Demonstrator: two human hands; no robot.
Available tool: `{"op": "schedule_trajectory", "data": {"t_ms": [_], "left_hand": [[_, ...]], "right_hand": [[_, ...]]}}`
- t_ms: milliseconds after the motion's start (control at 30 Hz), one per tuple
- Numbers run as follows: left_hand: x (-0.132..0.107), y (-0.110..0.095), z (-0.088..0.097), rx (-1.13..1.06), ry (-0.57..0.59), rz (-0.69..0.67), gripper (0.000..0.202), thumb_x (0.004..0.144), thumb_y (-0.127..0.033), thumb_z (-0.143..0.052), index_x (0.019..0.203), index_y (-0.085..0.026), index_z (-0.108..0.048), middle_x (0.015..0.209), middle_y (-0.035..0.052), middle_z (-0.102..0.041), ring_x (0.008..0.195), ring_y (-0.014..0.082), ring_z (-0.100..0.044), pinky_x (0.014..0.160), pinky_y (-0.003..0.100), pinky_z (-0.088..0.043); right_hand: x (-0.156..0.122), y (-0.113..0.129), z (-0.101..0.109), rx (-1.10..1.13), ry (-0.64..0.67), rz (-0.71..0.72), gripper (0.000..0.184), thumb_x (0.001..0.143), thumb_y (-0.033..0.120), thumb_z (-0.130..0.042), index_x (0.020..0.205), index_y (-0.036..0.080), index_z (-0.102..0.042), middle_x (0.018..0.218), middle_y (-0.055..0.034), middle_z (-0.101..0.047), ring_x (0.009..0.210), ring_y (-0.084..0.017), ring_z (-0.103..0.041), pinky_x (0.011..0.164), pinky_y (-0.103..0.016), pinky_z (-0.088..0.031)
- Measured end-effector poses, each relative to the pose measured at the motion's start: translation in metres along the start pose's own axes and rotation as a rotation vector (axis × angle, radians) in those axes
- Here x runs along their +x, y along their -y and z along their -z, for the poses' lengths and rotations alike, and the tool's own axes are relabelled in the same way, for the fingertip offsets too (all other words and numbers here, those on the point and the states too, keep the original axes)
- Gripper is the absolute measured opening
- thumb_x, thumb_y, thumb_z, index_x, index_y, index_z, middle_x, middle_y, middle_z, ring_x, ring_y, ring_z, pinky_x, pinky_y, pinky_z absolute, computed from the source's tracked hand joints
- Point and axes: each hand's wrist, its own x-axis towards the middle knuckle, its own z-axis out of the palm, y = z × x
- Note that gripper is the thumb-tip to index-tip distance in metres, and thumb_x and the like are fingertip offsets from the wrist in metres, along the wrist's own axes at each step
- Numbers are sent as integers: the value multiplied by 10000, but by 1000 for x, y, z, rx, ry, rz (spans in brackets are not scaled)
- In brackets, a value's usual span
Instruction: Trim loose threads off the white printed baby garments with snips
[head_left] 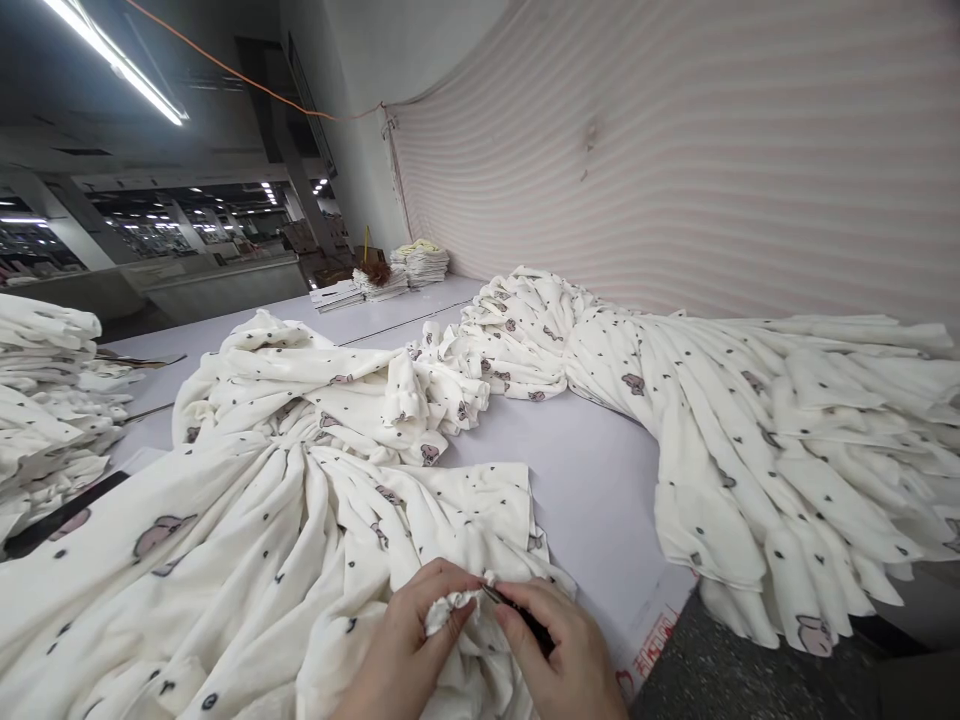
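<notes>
Low in the middle of the view, my left hand (412,645) pinches the gathered edge (448,608) of a white printed cloth (240,560). My right hand (562,645) is closed around a small dark tool with a metal tip, which looks like thread snips (534,625). Its tip meets the cloth edge beside my left fingertips. Most of the tool is hidden inside my right palm. The cloth, printed with small dark marks and mauve animal shapes, is heaped under and left of both hands.
A second bundle of the same cloth (675,400), gathered at its middle, hangs over the table's right edge. More white cloth (45,400) is piled at left. Folded stacks (418,262) stand at the back of the pale table (592,490). A striped sheet (675,150) hangs behind.
</notes>
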Motion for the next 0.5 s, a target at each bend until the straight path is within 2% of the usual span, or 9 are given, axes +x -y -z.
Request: {"op": "schedule_trajectory", "data": {"t_ms": [133,267,333,400,467,500], "left_hand": [[0,1,1,5,9,28,186,902,-315,-543,977,-232,-691,965,40,-683,931,196,-639,845,271,-476],[2,-7,0,-8,0,126,198,868,-364,-574,947,-231,-697,958,27,-709,946,214,-636,859,279,-463],[2,-12,1,-22,-36,219,211,848,-405,-589,915,-232,-689,902,9,-713,912,216,-634,839,276,-462],[1,-16,1,-52,-90,310,231,835,-445,-596,868,-228,-667,821,-10,-696,864,211,-626,809,268,-464],[0,-18,2,-106,-117,345,252,828,-468,-597,829,-220,-643,782,-19,-679,839,204,-618,790,259,-467],[0,-18,2,-139,-114,344,261,827,-472,-594,818,-214,-638,783,-18,-680,845,205,-617,795,258,-469]], "right_hand": [[-2,0,4,-16,-1,-11,195,864,309,-573,990,261,-714,943,-43,-738,870,-215,-688,756,-272,-533],[-4,-1,3,4,-27,-49,174,881,321,-557,934,276,-717,921,-31,-736,870,-205,-685,760,-258,-526],[-6,0,-3,44,-55,-67,148,860,323,-580,946,269,-687,908,-29,-720,853,-203,-679,740,-252,-530],[-7,1,-12,104,-103,-75,222,808,323,-632,1019,254,-630,924,-33,-693,826,-202,-673,696,-242,-541],[-6,3,-20,116,-147,-39,265,779,306,-657,1030,242,-600,919,-37,-667,813,-203,-661,692,-246,-540],[-4,4,-23,96,-152,-4,215,791,286,-645,997,238,-607,903,-38,-659,810,-200,-654,698,-248,-534]]}}
